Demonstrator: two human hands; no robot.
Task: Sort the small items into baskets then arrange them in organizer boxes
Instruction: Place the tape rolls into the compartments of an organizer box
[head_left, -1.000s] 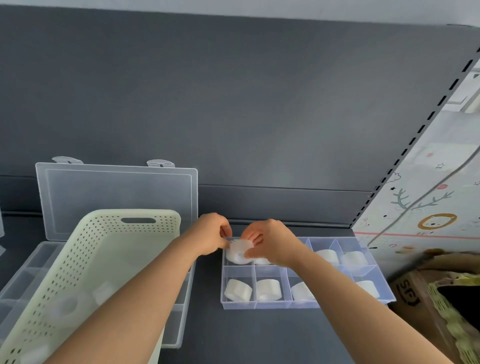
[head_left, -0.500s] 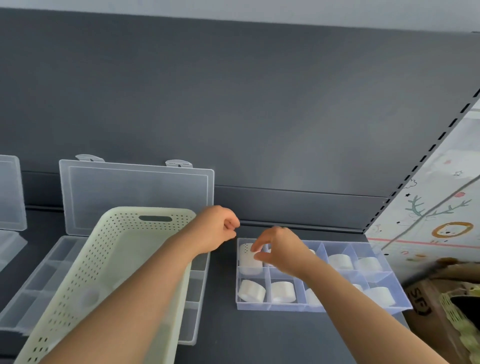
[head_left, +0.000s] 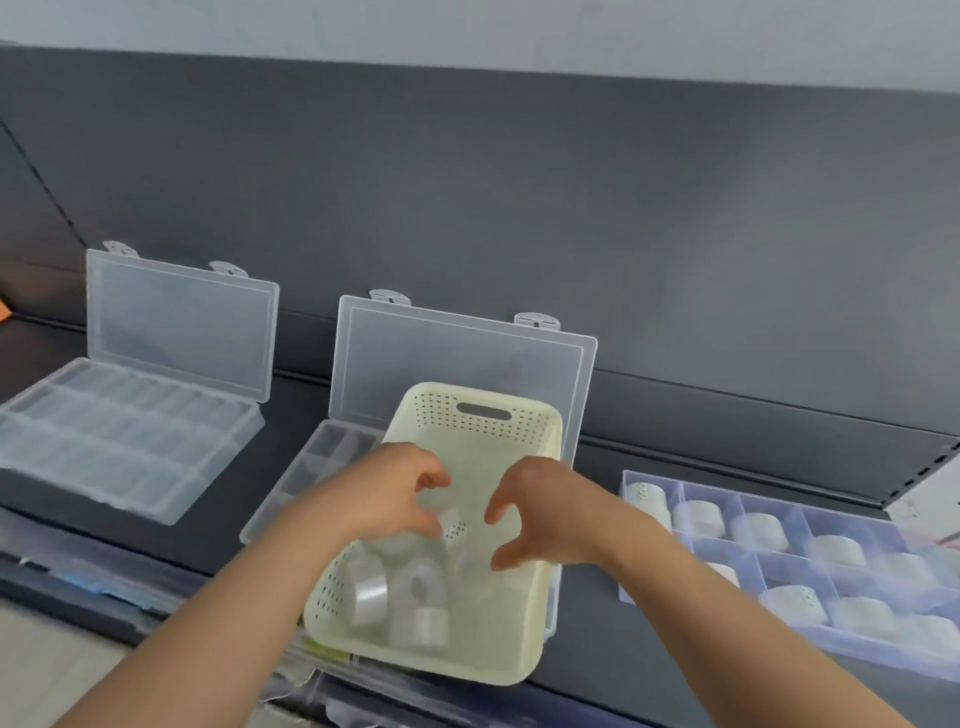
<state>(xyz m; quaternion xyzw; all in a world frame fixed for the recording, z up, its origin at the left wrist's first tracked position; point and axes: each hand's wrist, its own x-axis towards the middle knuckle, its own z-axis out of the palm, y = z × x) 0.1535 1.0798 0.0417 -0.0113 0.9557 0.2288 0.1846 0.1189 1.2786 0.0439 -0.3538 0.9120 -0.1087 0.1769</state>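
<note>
Fingers (head_left: 430, 477) of the left hand (head_left: 384, 493) are curled in, with the thumb pointing down. A small dotted tape roll (head_left: 453, 522) sits right at the tip of that thumb. The view is blurry here, so I cannot tell if the hand holds the roll or only touches it. Fingers (head_left: 501, 512) of the right hand (head_left: 545, 514) are bent in a loose, wide curve, thumb low and fingers high, with nothing between them. The two hands are near each other but not touching.

Both hands are over a cream basket (head_left: 519, 670) full of little holes. More clear tape rolls (head_left: 369, 590) lie in the near end of the basket, close together.

The basket rests on top of a clear organizer box (head_left: 317, 462) in the middle of the dark shelf (head_left: 587, 629). That box's lid (head_left: 457, 358) stands up, leaning on the back wall.

Just beside the basket, toward the right end of the shelf, is a bluish organizer box (head_left: 857, 652). Tape rolls (head_left: 758, 530) sit in its little rooms, mostly one in each.

Toward the left end of the shelf, well apart from the basket, is another clear organizer box (head_left: 119, 441) with its lid (head_left: 176, 327) up.
</note>
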